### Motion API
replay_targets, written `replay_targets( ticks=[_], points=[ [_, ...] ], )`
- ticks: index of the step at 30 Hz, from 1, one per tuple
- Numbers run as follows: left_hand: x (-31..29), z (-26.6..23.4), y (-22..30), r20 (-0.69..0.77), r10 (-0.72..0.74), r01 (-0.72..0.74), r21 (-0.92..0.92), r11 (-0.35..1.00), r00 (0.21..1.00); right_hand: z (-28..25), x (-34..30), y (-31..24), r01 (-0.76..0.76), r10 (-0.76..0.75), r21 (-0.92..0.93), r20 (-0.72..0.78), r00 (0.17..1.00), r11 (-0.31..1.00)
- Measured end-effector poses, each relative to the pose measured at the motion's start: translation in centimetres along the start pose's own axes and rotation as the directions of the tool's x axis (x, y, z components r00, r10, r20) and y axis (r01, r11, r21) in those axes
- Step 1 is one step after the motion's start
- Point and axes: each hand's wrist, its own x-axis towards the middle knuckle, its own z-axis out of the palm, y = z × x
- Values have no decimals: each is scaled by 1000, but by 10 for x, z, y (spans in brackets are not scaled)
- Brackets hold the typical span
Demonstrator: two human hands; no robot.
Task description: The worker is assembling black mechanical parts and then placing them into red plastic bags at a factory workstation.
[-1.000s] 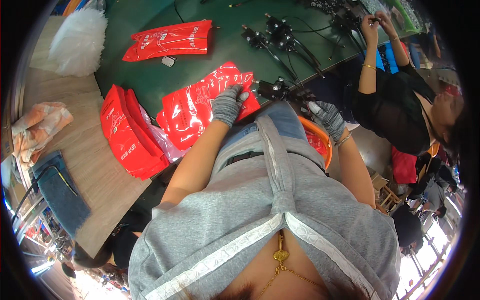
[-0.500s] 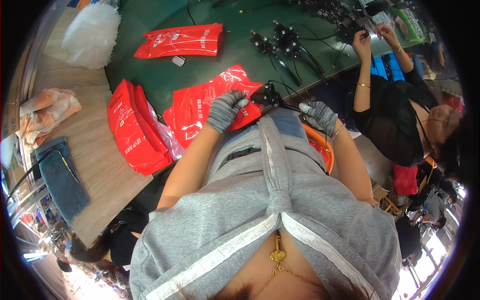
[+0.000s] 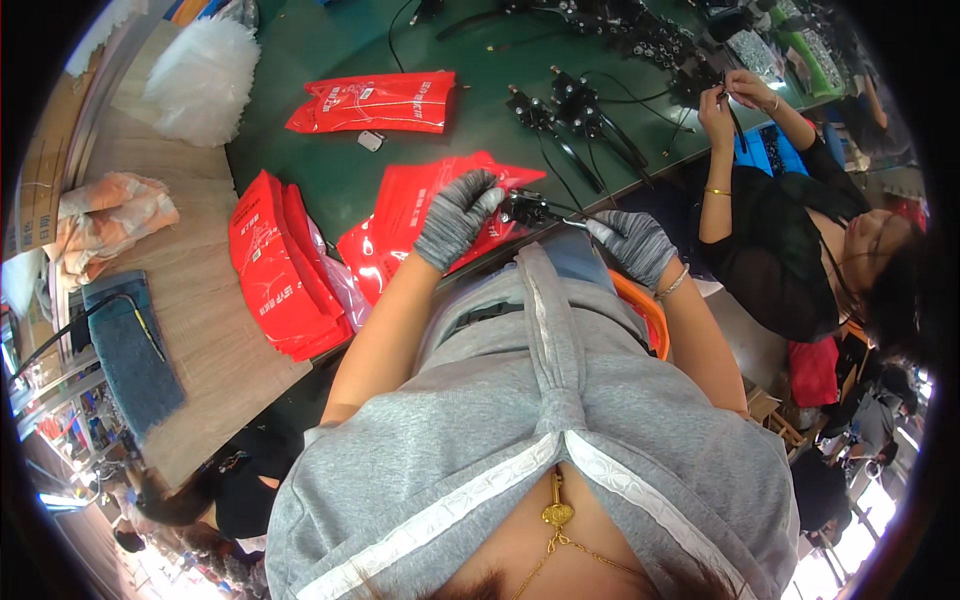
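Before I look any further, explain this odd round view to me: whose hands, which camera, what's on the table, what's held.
There is no machine here: these are a person's own two hands, in gray gloves. A camera worn on that person's head looks down; its fisheye lens bends straight edges. The right hand holds a black lever part by one end. The left hand lies over red bags, near the part's other end; whether it touches that is hard to tell. On the green tabletop lie another red bag and more black lever parts. The hands at far right are a co-worker's.
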Motion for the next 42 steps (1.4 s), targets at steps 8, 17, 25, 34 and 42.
replay_targets(
  ticks=[8,17,25,34,42],
  points=[
    [9,-9,10,26,278,-278,39,960,960,-5,6,6,-68,68,4,-2,998,998],
    [8,6,29,41,282,-284,109,952,959,5,5,-4,25,-34,-219,-41,999,975],
    [-2,6,41,37,426,-415,317,853,904,3,10,-21,181,-206,-325,-43,978,928],
    [-21,14,56,4,570,-484,533,694,822,24,32,-88,122,-137,-192,-63,989,974],
    [-37,9,76,-170,700,-476,621,622,693,44,35,-132,436,-389,143,-269,881,888]
  ],
)
